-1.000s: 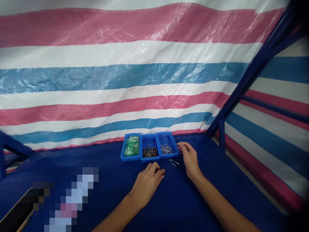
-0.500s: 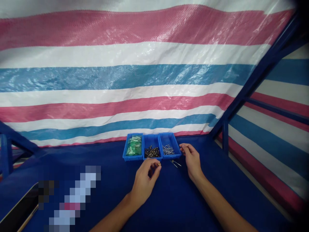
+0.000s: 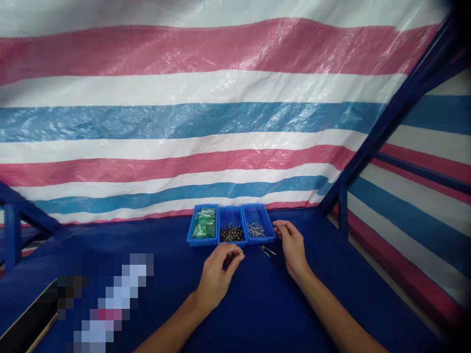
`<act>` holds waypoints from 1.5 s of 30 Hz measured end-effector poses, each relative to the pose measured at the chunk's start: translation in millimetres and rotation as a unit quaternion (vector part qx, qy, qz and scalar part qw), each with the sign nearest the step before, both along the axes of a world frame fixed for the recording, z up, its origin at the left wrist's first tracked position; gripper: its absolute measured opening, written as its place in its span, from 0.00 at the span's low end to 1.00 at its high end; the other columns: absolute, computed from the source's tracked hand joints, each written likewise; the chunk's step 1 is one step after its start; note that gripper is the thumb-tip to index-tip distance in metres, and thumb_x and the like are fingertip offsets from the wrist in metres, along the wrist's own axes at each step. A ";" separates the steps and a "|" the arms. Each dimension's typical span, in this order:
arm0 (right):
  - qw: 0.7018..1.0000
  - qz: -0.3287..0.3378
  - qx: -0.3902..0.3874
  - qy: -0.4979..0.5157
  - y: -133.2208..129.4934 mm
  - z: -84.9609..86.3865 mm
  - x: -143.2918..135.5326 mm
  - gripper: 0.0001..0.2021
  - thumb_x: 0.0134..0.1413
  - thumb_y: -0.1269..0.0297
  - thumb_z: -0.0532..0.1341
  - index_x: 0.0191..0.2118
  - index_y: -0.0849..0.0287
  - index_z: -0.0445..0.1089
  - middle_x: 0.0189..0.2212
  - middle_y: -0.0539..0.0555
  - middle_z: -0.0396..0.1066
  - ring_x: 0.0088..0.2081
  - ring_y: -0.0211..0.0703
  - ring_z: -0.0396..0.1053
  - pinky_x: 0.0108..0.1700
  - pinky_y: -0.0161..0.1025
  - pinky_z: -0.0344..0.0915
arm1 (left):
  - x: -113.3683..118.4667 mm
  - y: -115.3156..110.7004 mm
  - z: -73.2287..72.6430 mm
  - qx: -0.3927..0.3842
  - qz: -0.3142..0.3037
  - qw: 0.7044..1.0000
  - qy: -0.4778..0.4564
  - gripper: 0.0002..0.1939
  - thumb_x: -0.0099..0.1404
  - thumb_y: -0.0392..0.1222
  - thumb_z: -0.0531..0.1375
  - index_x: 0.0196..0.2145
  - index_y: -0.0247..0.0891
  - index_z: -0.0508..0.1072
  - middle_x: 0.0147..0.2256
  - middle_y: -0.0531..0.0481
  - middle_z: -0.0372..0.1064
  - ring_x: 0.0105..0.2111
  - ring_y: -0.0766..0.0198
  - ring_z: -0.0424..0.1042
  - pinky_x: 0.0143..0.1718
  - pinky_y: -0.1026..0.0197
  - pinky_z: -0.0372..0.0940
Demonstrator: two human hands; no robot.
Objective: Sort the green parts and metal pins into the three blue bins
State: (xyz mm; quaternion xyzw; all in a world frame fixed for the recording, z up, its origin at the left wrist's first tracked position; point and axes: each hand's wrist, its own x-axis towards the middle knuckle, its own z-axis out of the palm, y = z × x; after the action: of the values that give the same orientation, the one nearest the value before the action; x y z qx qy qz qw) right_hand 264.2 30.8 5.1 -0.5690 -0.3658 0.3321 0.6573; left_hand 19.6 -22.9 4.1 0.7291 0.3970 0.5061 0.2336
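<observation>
Between thumb and forefinger, my left hand [image 3: 215, 277] pinches a small brass-coloured fitting [image 3: 241, 252] just in front of the middle blue bin [image 3: 230, 214]. That bin holds many small dark and brass pieces [image 3: 231, 233]. My right hand [image 3: 292, 245] is at the right side of the right blue bin [image 3: 253, 212], its fingers closed together; what they hold, if anything, is too small to make out. Silver nail-like pins [image 3: 256, 229] lie in the right bin. On the table in front of it are a couple of loose thin pins [image 3: 268, 251], one with a brass-coloured piece near it.
The left blue bin [image 3: 190, 234] contains green-and-clear plastic packets [image 3: 205, 223]. A dark phone-like object [image 3: 31, 316] and a pixelated strip [image 3: 117, 299] lie on the blue table [image 3: 165, 274] at left. Striped sheeting [image 3: 206, 120] hangs behind, with a blue frame [image 3: 368, 152] at right.
My left hand, with the brass-coloured fitting, has shifted slightly left and down, away from the middle bin. My right hand stays almost still.
</observation>
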 end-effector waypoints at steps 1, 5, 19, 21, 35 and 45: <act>1.000 0.000 0.000 0.000 -0.2 0.1 -0.2 0.12 0.51 0.51 0.68 0.33 0.55 0.80 0.30 0.52 0.76 0.35 0.49 0.72 0.39 0.42 0.67 | 0.0 0.2 0.4 0.000 0.004 1.000 0.001 0.07 0.78 0.45 0.62 0.46 0.42 0.77 0.38 0.50 0.77 0.32 0.63 0.76 0.37 0.62 0.73; 1.000 0.004 -0.001 -0.002 -0.6 0.8 -0.7 0.13 0.51 0.50 0.69 0.33 0.55 0.80 0.30 0.52 0.76 0.35 0.49 0.72 0.39 0.42 0.67 | -0.6 0.7 2.6 0.025 0.013 1.000 0.009 0.09 0.80 0.45 0.59 0.50 0.42 0.78 0.40 0.48 0.79 0.37 0.60 0.79 0.42 0.59 0.75; 1.000 0.009 -0.009 0.003 0.3 -1.8 1.0 0.12 0.52 0.52 0.68 0.34 0.55 0.80 0.30 0.52 0.75 0.35 0.49 0.71 0.39 0.42 0.66 | -2.6 1.3 -2.0 0.038 0.034 0.998 0.028 0.07 0.79 0.41 0.60 0.51 0.44 0.77 0.41 0.50 0.79 0.36 0.62 0.80 0.41 0.61 0.75; 1.000 0.011 -0.009 0.002 0.3 -2.3 1.3 0.11 0.53 0.53 0.68 0.34 0.55 0.80 0.30 0.52 0.75 0.36 0.49 0.71 0.40 0.42 0.66 | -1.9 2.1 -3.2 0.014 0.056 0.998 0.018 0.05 0.78 0.44 0.61 0.48 0.43 0.76 0.36 0.52 0.78 0.31 0.64 0.77 0.37 0.63 0.74; 1.000 0.017 -0.013 0.005 -1.9 1.1 0.6 0.13 0.53 0.51 0.68 0.35 0.56 0.80 0.30 0.51 0.75 0.36 0.47 0.71 0.39 0.40 0.67 | -5.8 11.3 3.6 -0.169 0.064 0.980 -0.080 0.17 0.80 0.54 0.57 0.59 0.43 0.72 0.23 0.60 0.72 0.14 0.70 0.65 0.18 0.69 0.61; 1.000 0.016 -0.012 0.001 -1.4 0.5 0.3 0.13 0.53 0.52 0.68 0.35 0.56 0.80 0.30 0.52 0.75 0.35 0.47 0.71 0.38 0.39 0.67 | -6.5 12.1 1.5 -0.178 0.065 0.978 -0.084 0.20 0.80 0.55 0.57 0.61 0.43 0.72 0.23 0.59 0.73 0.14 0.70 0.66 0.18 0.69 0.61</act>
State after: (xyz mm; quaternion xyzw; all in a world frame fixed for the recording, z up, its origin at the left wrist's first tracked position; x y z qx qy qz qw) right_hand 264.5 29.4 5.5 -0.5703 -0.3704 0.3478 0.6454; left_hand 13.1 -10.8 5.6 0.6030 0.5065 0.5013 0.3585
